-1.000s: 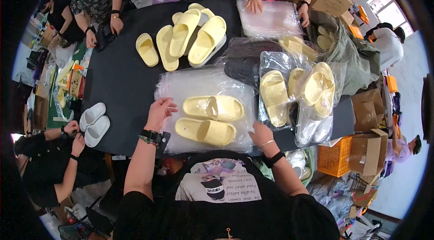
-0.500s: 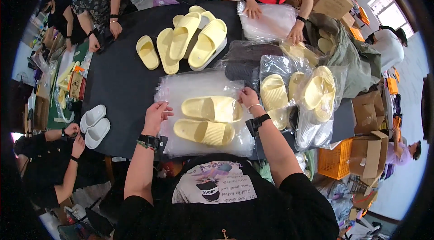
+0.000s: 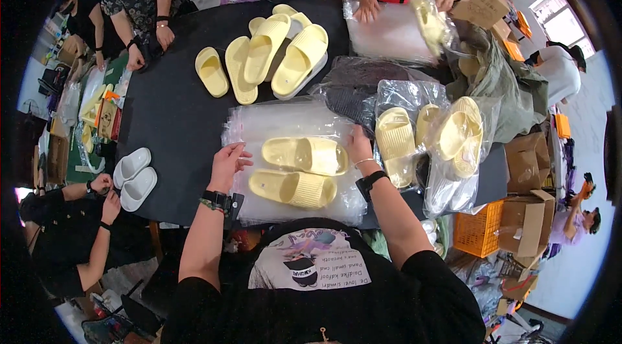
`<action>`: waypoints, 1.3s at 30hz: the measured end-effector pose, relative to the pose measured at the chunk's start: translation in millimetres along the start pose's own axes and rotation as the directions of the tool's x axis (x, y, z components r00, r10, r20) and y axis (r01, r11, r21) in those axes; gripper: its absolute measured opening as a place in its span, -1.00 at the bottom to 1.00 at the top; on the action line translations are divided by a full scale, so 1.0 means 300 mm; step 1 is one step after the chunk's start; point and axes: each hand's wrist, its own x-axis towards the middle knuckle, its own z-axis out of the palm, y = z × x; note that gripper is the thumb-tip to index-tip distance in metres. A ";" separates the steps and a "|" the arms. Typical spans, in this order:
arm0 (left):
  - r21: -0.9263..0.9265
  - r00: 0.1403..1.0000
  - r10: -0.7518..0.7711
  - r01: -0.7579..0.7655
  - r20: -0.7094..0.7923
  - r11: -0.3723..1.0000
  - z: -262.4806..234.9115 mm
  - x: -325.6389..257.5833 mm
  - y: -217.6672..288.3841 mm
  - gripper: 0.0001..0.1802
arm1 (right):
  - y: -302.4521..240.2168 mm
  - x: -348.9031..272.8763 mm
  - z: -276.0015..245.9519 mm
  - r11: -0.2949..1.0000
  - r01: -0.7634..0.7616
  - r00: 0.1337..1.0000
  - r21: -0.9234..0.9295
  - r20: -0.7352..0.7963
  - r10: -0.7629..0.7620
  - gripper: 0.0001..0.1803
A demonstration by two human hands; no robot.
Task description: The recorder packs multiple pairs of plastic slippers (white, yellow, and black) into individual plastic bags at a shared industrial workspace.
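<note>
A pair of pale yellow slippers, the upper one (image 3: 304, 155) and the lower one (image 3: 295, 188), lies side by side before me on a stack of clear plastic bags (image 3: 265, 125). Their toes point right, where clear film glints over the upper slipper's toe end. At the stack's left edge is my left hand (image 3: 228, 164), its fingers apart and holding nothing. My right hand (image 3: 360, 146) is at the right edge beside the toes, fingers closed on the edge of a plastic bag; its fingertips are partly hidden.
More yellow slippers (image 3: 267, 49) are heaped farther back. Bagged slippers (image 3: 459, 133) lie on the right, near a dark mesh piece (image 3: 350, 101). White slippers (image 3: 138, 188) sit at left by a co-worker. Across the black table (image 3: 168, 117), a person in red handles a bagged slipper (image 3: 427, 23).
My right hand has shifted slightly right and turned its back more toward view. My left hand has barely moved. Across the table, the person in red has lifted a bagged yellow slipper.
</note>
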 end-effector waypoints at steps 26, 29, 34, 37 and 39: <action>0.462 0.480 -0.034 -0.859 0.877 -0.222 0.102 0.015 0.016 -0.22 | -0.008 -0.230 -0.137 0.819 0.370 0.772 -0.438 0.635 -0.009 0.74; 0.383 0.393 -0.015 -0.903 0.919 -0.194 0.159 0.058 -0.039 -0.20 | -0.018 -0.219 -0.126 0.792 0.379 0.757 -0.479 0.652 0.032 0.74; 0.344 0.352 0.001 -0.913 0.936 -0.219 0.348 0.072 -0.020 -0.29 | -0.036 -0.186 -0.121 0.802 0.346 0.729 -0.487 0.678 0.097 0.71; 0.291 0.227 0.233 -0.911 0.945 -0.292 0.414 0.115 -0.088 -0.61 | -0.059 -0.162 -0.148 0.797 0.352 0.716 -0.490 0.690 0.109 0.72; 0.421 0.334 0.268 -0.808 0.904 -0.412 0.400 0.148 -0.185 -0.69 | -0.036 -0.153 -0.134 0.767 0.363 0.728 -0.529 0.675 0.121 0.75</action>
